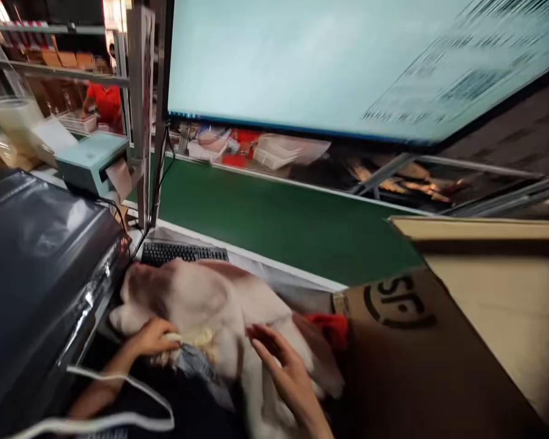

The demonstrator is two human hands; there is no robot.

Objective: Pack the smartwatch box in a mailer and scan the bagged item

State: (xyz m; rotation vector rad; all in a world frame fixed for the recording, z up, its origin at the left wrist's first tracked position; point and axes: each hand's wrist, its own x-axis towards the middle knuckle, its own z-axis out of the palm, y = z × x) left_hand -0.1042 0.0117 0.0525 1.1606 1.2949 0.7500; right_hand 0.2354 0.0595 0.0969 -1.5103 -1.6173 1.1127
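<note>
A pale pinkish-white piece of soft cloth, perhaps a garment, lies bunched in front of me, blurred by motion. My left hand is closed on its near left edge, beside a cream-yellow patch and a crumpled grey-blue piece that may be plastic. Over the cloth's right part, my right hand is open with fingers stretched out; whether it touches the cloth I cannot tell. Something red shows between the cloth and the cardboard box.
A large monitor stands above a green surface. A keyboard sits partly behind the cloth. Black plastic and a label printer are on the left. A white cord crosses my left arm. A person in red is farther back.
</note>
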